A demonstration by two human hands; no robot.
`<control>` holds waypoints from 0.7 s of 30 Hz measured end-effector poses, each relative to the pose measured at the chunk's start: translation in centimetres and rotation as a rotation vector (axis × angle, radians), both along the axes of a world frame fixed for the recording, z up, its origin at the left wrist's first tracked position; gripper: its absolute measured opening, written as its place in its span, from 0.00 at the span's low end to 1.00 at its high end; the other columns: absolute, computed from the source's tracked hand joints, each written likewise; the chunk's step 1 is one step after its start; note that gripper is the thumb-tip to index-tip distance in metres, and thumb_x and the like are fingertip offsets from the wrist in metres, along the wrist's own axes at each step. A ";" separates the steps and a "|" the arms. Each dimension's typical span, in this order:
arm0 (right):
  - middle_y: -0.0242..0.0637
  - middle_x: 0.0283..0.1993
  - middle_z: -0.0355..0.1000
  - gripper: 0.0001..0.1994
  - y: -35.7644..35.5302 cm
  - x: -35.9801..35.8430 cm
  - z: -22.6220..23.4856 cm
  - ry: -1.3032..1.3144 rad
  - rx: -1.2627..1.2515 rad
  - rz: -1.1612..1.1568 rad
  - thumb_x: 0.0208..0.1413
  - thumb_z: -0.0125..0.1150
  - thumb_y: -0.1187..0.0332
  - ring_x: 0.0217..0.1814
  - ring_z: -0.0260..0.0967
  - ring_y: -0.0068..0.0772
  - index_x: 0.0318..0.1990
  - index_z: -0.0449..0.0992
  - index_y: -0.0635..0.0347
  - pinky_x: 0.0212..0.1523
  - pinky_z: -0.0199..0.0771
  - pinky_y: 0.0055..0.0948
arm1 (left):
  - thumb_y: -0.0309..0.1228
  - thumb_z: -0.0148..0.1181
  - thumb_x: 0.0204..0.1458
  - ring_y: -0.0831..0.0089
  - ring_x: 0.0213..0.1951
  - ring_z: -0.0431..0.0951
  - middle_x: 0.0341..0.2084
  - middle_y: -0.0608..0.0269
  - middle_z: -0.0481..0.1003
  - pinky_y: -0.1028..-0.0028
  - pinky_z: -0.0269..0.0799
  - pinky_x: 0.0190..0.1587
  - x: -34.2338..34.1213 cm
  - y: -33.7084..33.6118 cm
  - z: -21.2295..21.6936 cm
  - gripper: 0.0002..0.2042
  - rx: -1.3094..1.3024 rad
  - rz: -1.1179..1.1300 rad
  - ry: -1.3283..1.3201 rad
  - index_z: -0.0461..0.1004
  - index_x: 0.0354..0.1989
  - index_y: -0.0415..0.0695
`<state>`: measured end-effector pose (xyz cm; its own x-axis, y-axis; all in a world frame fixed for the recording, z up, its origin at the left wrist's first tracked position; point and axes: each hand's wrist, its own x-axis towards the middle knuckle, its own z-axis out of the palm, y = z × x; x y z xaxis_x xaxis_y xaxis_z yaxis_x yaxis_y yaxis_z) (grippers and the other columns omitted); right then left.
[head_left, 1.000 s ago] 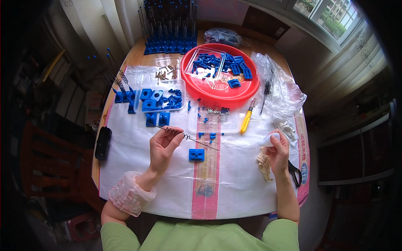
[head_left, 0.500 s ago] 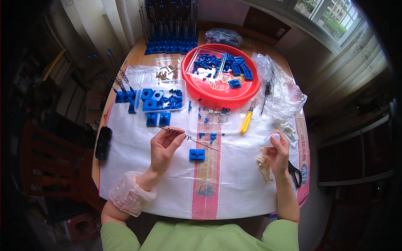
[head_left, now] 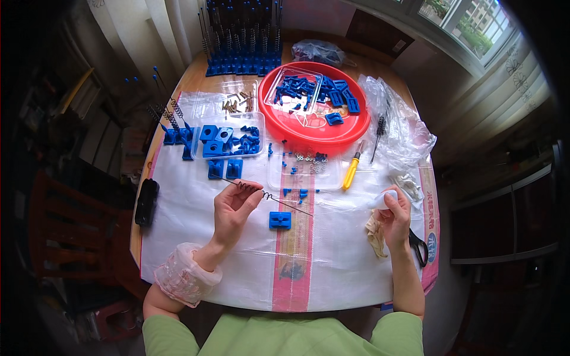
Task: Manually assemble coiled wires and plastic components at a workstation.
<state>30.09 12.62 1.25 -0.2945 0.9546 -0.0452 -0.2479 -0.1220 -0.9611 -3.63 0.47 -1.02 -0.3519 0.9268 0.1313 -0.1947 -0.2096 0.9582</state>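
Note:
My left hand (head_left: 230,209) pinches a thin black wire spring (head_left: 268,195) between thumb and fingers, with its coils at the grip and a straight end slanting down to the right. Below that end, a blue plastic base piece (head_left: 279,220) lies on the white sheet, touched by neither hand. At the right, my right hand (head_left: 396,221) is closed around a small white object (head_left: 380,201) that looks like a little bottle; the fingers cover part of it. A crumpled beige cloth or glove (head_left: 375,235) lies beside this hand, and black-handled scissors (head_left: 419,247) are partly hidden behind the forearm.
A red round tray (head_left: 279,129) holds blue parts. Clear boxes with blue pieces (head_left: 212,148), brass-coloured pins (head_left: 237,104) and small nuts (head_left: 307,158) stand nearby. A yellow-handled screwdriver (head_left: 351,172) and plastic bags (head_left: 404,136) lie right. Finished-looking spring stands (head_left: 243,64) fill the back left.

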 end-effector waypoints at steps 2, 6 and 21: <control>0.18 0.23 0.60 0.06 0.0 0.0 0.0 0.002 -0.003 0.002 0.63 0.62 0.65 0.20 0.48 0.10 0.38 0.71 0.54 0.22 0.46 0.18 | 0.21 0.64 0.61 0.85 0.40 0.78 0.37 0.69 0.80 0.83 0.72 0.44 0.0 0.0 0.0 0.06 -0.001 0.001 0.002 0.79 0.44 0.39; 0.18 0.23 0.61 0.06 0.0 0.1 -0.2 0.015 -0.011 0.005 0.63 0.62 0.65 0.20 0.48 0.10 0.38 0.71 0.54 0.23 0.46 0.18 | 0.21 0.64 0.61 0.86 0.39 0.77 0.36 0.70 0.80 0.83 0.72 0.43 0.0 0.0 0.0 0.05 0.001 -0.002 -0.004 0.79 0.44 0.40; 0.18 0.23 0.60 0.07 0.0 0.0 -0.1 0.007 -0.012 0.001 0.63 0.62 0.64 0.21 0.48 0.09 0.36 0.71 0.53 0.23 0.46 0.17 | 0.21 0.63 0.61 0.84 0.41 0.78 0.38 0.68 0.80 0.82 0.73 0.46 0.0 0.0 -0.1 0.06 0.000 -0.004 0.000 0.79 0.44 0.39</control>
